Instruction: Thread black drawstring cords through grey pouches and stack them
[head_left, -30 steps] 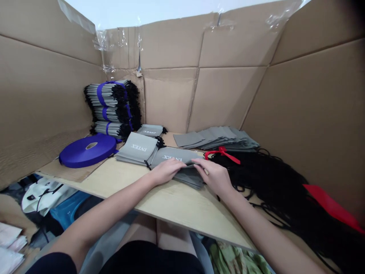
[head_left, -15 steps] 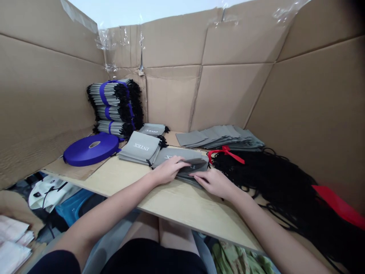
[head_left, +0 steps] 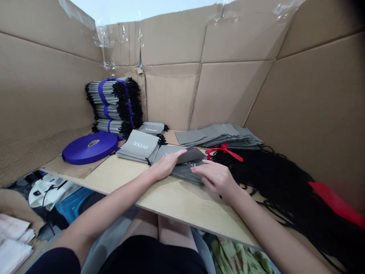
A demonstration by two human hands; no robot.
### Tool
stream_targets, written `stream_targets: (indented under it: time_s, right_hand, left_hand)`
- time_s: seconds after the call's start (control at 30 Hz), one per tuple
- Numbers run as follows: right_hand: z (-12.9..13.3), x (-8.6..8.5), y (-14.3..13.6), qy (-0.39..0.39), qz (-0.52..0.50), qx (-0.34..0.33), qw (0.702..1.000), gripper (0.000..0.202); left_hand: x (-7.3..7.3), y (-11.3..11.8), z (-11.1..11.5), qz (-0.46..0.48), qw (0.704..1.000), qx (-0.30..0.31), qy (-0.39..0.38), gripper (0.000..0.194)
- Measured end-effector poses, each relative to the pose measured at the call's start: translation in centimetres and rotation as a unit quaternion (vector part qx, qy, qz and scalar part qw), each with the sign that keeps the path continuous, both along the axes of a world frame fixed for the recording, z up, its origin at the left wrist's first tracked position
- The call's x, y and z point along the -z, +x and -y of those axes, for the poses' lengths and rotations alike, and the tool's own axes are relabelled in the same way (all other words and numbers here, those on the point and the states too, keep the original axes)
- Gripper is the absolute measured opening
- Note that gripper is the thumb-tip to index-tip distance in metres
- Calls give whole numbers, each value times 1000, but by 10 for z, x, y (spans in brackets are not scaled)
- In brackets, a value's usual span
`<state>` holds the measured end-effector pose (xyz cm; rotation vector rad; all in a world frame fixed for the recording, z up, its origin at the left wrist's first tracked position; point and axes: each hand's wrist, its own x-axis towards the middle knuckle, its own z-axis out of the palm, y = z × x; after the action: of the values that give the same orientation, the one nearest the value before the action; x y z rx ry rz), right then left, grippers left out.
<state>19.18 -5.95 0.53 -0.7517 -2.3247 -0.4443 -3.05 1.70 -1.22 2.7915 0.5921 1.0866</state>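
Pale wooden worktop (head_left: pixel 122 176), brown cardboard walls (head_left: pixel 171 42) around. Grey fabric pouch (head_left: pixel 194 154) now lifted higher, clamped in left hand (head_left: pixel 166 165); right hand's (head_left: pixel 219 177) fingers slightly apart.

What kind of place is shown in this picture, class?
Probably a small packing workspace: stacked grey fabric pouches with black cords, a flat purple ribbon roll and tall brown cardboard walls.

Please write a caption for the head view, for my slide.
Two hands, left and right, at grey pouches beside a purple ribbon roll.
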Motion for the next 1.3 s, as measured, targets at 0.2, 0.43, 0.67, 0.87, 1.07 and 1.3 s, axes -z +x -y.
stream_targets:
  time_s: [0.2,0.43,0.67,0.87,1.07,1.3]
  right_hand:
    - [-9,5,-6,-213,105,125,963,42]
    - [-11,7,-8,-171,61,196,964,34]
    - [-1,-1,-5,30,-105,48,993,22]
    - [2,-7,-2,-174,33,63,982,33]
    - [-9,-1,4,-284,78,98,950,36]
    - [-9,-3,5,-318,31,94,943,33]
  left_hand:
    - [-4,1,3,-91,995,18,20,43]
    - [-4,0,1,-124,992,21,26,36]
    - [-8,-4,4,-63,997,-39,26,52]
    - [-9,-4,5,-113,993,-17,35,50]
    - [0,-2,-1,-117,992,-11,47,41]
    - [-3,-4,4,-126,991,-12,34,37]
